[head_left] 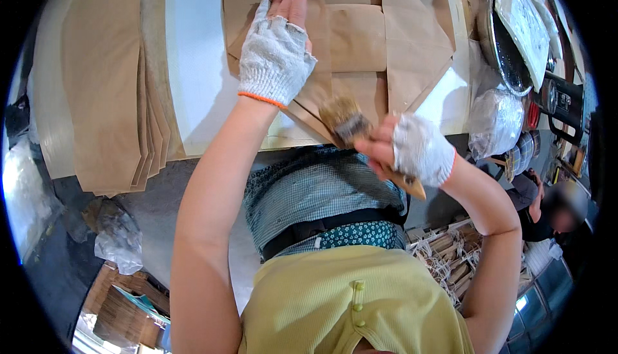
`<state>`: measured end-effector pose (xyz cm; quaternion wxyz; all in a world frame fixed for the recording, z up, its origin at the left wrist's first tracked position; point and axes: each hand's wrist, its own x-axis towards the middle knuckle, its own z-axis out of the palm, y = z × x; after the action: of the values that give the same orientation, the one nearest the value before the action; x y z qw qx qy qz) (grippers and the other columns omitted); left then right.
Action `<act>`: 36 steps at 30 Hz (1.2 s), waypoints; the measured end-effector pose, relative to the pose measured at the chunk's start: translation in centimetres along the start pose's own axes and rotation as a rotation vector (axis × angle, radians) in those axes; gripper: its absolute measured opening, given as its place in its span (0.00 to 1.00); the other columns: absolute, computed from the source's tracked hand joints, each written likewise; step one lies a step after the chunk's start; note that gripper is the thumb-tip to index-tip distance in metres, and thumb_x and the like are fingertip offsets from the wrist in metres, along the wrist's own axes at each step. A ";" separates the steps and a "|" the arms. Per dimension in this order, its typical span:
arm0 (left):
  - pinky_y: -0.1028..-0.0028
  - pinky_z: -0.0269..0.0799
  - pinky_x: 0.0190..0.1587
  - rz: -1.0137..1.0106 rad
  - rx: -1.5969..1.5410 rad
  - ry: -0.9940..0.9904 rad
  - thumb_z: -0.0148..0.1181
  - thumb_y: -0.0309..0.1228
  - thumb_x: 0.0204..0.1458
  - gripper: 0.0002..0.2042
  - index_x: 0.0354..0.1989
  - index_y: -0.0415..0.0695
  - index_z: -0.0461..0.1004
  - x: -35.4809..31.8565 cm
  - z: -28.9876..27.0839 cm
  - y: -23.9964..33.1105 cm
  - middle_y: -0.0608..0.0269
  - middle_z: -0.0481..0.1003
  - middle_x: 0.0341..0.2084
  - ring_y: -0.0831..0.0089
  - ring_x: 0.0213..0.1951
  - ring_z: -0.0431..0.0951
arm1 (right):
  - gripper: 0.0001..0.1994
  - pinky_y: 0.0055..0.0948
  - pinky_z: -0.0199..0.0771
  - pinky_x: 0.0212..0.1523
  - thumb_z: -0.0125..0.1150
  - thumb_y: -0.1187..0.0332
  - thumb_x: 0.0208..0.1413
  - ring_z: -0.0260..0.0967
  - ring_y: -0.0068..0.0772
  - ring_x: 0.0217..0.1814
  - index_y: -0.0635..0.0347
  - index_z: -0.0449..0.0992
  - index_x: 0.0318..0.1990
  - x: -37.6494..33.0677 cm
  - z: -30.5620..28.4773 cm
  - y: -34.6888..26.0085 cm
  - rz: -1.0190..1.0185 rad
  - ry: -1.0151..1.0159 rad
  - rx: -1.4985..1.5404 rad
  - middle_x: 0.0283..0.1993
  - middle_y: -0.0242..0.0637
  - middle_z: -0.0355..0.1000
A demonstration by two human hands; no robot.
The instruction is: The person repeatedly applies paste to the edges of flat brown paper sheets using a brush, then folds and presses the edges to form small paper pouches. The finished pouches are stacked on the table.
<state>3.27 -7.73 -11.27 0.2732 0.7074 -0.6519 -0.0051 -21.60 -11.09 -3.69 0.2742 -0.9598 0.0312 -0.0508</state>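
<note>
A sheet of brown kraft paper (412,38), folded with overlapping flaps, lies on the white-topped table (196,64). My left hand (275,51), in a white fingerless glove with an orange cuff, presses flat on its left part, fingers stretched out away from me. Gripped in my right hand (412,148), gloved the same way, is a wide paintbrush (347,121) with a wooden handle. Its pale bristles point to the upper left, over the paper's near edge. Whether the bristles touch the paper I cannot tell.
A fanned stack of brown paper (106,83) overhangs the table's near edge at left. At right stand a round dark pan (505,45) with a white board (524,19) across it, a clear plastic bag (496,122) and a black mug-like container (566,106). Another person (547,209) sits at far right.
</note>
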 end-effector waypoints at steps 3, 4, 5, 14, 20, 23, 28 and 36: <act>0.58 0.57 0.65 0.009 0.028 0.042 0.51 0.25 0.53 0.33 0.70 0.44 0.49 -0.1 0.3 -0.3 0.47 0.65 0.59 0.52 0.62 0.63 | 0.14 0.31 0.70 0.24 0.66 0.65 0.43 0.70 0.33 0.27 0.49 0.76 0.40 -1.8 -1.0 -1.3 -0.013 -0.117 0.031 0.25 0.27 0.68; 0.58 0.58 0.65 0.012 0.040 0.061 0.51 0.25 0.53 0.34 0.70 0.44 0.49 -0.1 0.4 -0.4 0.47 0.66 0.59 0.52 0.62 0.64 | 0.14 0.30 0.70 0.23 0.67 0.65 0.44 0.69 0.32 0.26 0.50 0.76 0.41 -2.1 -1.7 -1.1 0.008 -0.053 0.124 0.25 0.28 0.69; 0.58 0.59 0.64 0.022 0.035 0.076 0.52 0.25 0.53 0.30 0.67 0.44 0.54 -0.2 0.3 -0.5 0.48 0.66 0.58 0.52 0.61 0.65 | 0.14 0.29 0.69 0.23 0.67 0.66 0.45 0.69 0.31 0.26 0.51 0.76 0.42 -2.1 -3.0 -0.8 0.028 0.011 0.218 0.25 0.28 0.69; 0.60 0.63 0.62 0.007 0.089 0.088 0.53 0.25 0.53 0.17 0.52 0.39 0.63 0.0 0.8 -0.2 0.55 0.64 0.58 0.54 0.60 0.65 | 0.19 0.29 0.70 0.25 0.69 0.61 0.40 0.71 0.29 0.28 0.52 0.75 0.42 -3.7 -0.4 -2.6 0.194 0.092 -0.129 0.28 0.24 0.71; 0.61 0.63 0.62 -0.009 0.118 0.066 0.52 0.26 0.53 0.19 0.54 0.36 0.63 -0.1 0.2 -0.8 0.56 0.63 0.60 0.55 0.60 0.65 | 0.10 0.28 0.65 0.21 0.67 0.70 0.45 0.66 0.26 0.19 0.52 0.80 0.37 -2.9 -4.5 -0.8 0.361 0.222 0.450 0.17 0.23 0.66; 0.62 0.63 0.62 -0.012 0.115 0.065 0.51 0.26 0.53 0.19 0.54 0.36 0.63 0.0 0.5 -0.1 0.56 0.63 0.60 0.55 0.60 0.65 | 0.12 0.30 0.65 0.20 0.66 0.70 0.43 0.64 0.29 0.19 0.56 0.78 0.39 -4.9 -1.8 -0.4 0.306 0.143 0.136 0.17 0.29 0.65; 0.62 0.64 0.62 -0.055 0.069 0.077 0.51 0.26 0.52 0.19 0.53 0.35 0.64 0.0 0.8 -0.5 0.54 0.64 0.59 0.54 0.59 0.66 | 0.12 0.27 0.66 0.19 0.68 0.72 0.37 0.66 0.28 0.18 0.56 0.78 0.34 -2.0 -2.5 -2.5 0.140 -0.014 0.107 0.16 0.25 0.64; 0.62 0.65 0.59 -0.083 0.025 -0.018 0.53 0.26 0.47 0.22 0.53 0.31 0.66 -0.4 -0.1 0.4 0.48 0.65 0.57 0.52 0.57 0.67 | 0.08 0.32 0.72 0.32 0.65 0.63 0.44 0.73 0.36 0.32 0.48 0.72 0.19 1.5 -1.0 -3.6 0.057 -0.145 -0.053 0.26 0.30 0.71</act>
<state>2.84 -7.30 -11.22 0.2581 0.7372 -0.6243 -0.0146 -20.12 -8.64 -0.82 0.2519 -0.9665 0.0401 0.0273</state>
